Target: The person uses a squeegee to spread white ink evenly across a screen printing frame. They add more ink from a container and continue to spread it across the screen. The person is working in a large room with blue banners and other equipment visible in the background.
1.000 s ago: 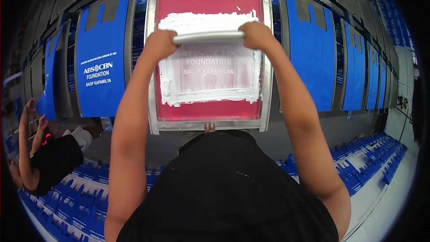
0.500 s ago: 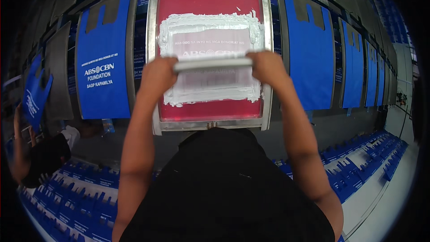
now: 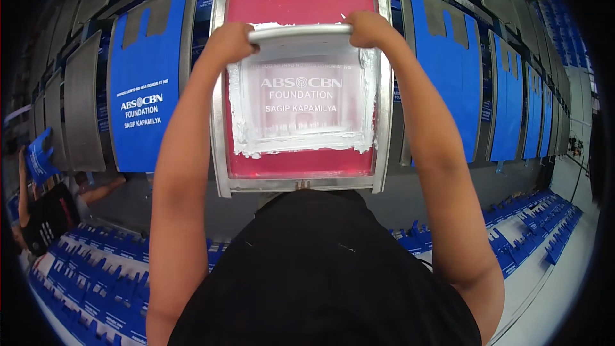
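Note:
A screen-printing frame (image 3: 222, 109) of silvery metal lies in front of me, its mesh red at the top and bottom. Thick white ink (image 3: 367, 112) rings a pale middle panel that carries lettering. Across the far part of that panel lies a squeegee (image 3: 301, 33) with a light, rounded handle. My left hand (image 3: 232, 42) is closed round its left end. Round the right end, my right hand (image 3: 371, 29) is closed in the same way. Both arms reach far forward, and the squeegee's blade edge is hard to make out.
A printed blue bag (image 3: 144, 96) lies flat on a grey board to the left. Unprinted blue bags (image 3: 445, 90) lie on boards to the right. Behind me, rows of blue bags (image 3: 96, 288) are spread out. A co-worker (image 3: 48, 211) at far left holds a blue bag (image 3: 40, 161).
Both my hands have pushed the squeegee away from me, from mid-panel to its far end. More lettering shows behind it. The co-worker's bag has moved lower and further left.

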Demonstrator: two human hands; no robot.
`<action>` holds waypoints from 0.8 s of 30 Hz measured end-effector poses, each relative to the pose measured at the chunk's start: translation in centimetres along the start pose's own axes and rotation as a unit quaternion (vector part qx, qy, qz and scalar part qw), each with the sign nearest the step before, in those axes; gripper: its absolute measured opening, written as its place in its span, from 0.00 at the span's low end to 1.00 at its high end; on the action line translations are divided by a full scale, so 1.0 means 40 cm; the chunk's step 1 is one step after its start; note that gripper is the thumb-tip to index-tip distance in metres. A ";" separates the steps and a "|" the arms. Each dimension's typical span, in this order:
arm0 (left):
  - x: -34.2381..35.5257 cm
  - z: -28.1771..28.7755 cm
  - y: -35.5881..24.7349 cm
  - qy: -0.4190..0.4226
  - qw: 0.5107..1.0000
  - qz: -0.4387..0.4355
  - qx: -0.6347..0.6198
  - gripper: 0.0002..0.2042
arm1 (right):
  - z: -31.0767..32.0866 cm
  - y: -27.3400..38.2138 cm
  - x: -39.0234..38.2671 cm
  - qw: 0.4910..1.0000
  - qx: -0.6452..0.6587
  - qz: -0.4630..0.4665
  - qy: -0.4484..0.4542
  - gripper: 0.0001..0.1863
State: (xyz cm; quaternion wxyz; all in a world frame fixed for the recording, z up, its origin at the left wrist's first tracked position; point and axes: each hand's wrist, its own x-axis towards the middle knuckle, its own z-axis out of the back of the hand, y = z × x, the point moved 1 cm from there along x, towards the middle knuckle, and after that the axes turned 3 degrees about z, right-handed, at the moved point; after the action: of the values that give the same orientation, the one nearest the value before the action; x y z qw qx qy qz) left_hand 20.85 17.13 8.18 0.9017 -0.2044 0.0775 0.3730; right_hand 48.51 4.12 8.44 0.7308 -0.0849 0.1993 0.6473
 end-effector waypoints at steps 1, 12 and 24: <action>0.025 0.015 0.006 0.012 1.000 -0.003 -0.021 0.17 | 0.002 -0.017 0.020 1.000 0.001 0.008 -0.002 0.21; -0.323 -0.159 -0.055 0.064 0.998 -0.004 -0.029 0.09 | -0.183 0.134 -0.337 0.999 0.023 0.020 0.033 0.16; -0.513 -0.049 -0.142 -0.015 0.998 -0.046 -0.043 0.06 | -0.063 0.228 -0.542 0.999 0.045 0.015 -0.003 0.16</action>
State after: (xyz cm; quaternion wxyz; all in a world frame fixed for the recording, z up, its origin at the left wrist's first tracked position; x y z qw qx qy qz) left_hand 10.33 -0.47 14.17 0.9096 -0.2404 0.0379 0.3367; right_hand 37.32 -15.28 16.06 0.7245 -0.0467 0.2276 0.6489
